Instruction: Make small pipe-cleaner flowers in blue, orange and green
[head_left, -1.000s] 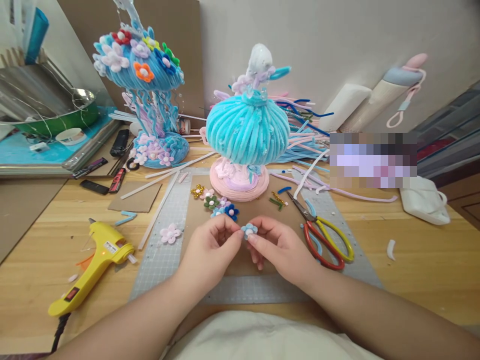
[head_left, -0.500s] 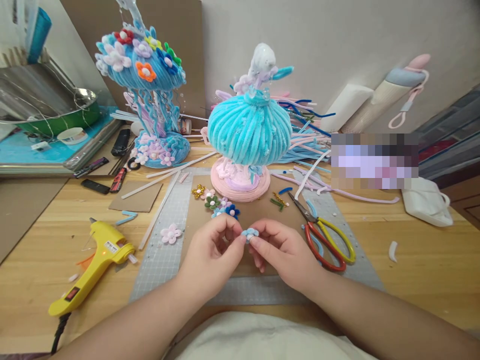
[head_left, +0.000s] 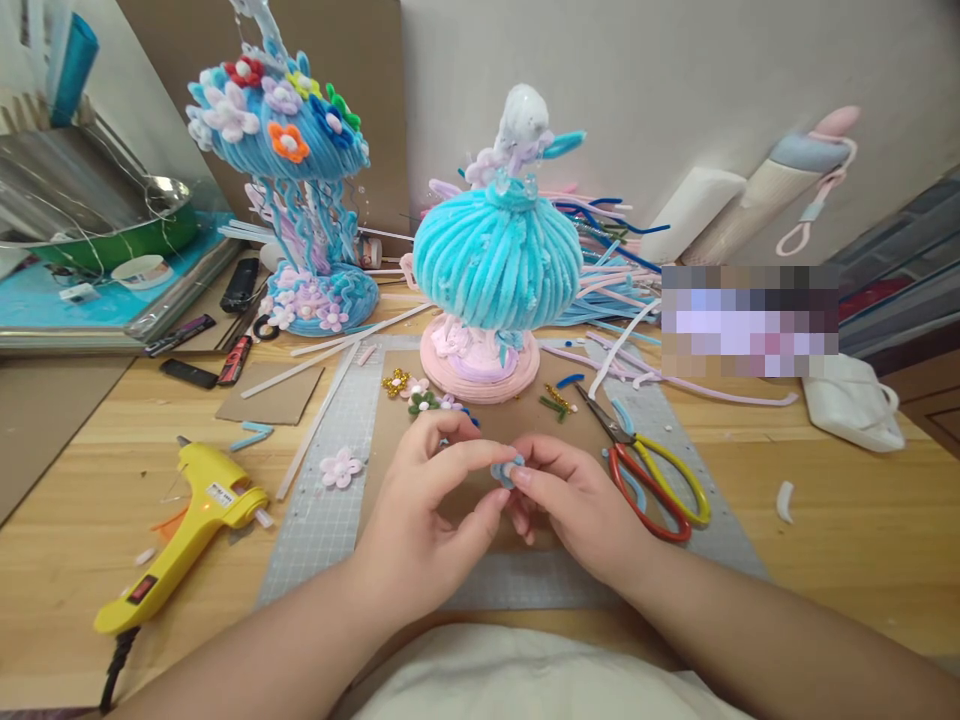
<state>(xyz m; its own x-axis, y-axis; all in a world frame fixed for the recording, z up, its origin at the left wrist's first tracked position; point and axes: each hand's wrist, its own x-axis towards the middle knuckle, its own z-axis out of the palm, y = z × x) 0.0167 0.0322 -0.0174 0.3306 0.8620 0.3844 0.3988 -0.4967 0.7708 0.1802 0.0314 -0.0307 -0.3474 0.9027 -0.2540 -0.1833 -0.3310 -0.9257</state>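
A small light-blue pipe-cleaner flower [head_left: 507,470] is pinched between the thumb and fingers of my right hand [head_left: 574,505]. My left hand [head_left: 431,500] is beside it with thumb and forefinger spread apart; the forefinger tip reaches the flower's edge. Just beyond my left fingers lie several finished flowers, among them a gold one [head_left: 397,382], a green one [head_left: 424,402] and a pink one [head_left: 415,387]. Others there are partly covered by my hand. A pale pink flower [head_left: 341,467] lies alone on the left of the cutting mat [head_left: 315,540].
Scissors [head_left: 652,470] lie right of my right hand, and a yellow glue gun [head_left: 191,530] lies at left. A turquoise fuzzy lamp-shaped piece [head_left: 499,260] stands ahead on a pink base. A blue flowered jellyfish-like piece [head_left: 296,150] stands behind left. Loose pipe cleaners [head_left: 615,300] lie behind.
My left thumb and forefinger have opened from their pinch on the blue flower. The flower has turned and shifted slightly right, held in my right hand.
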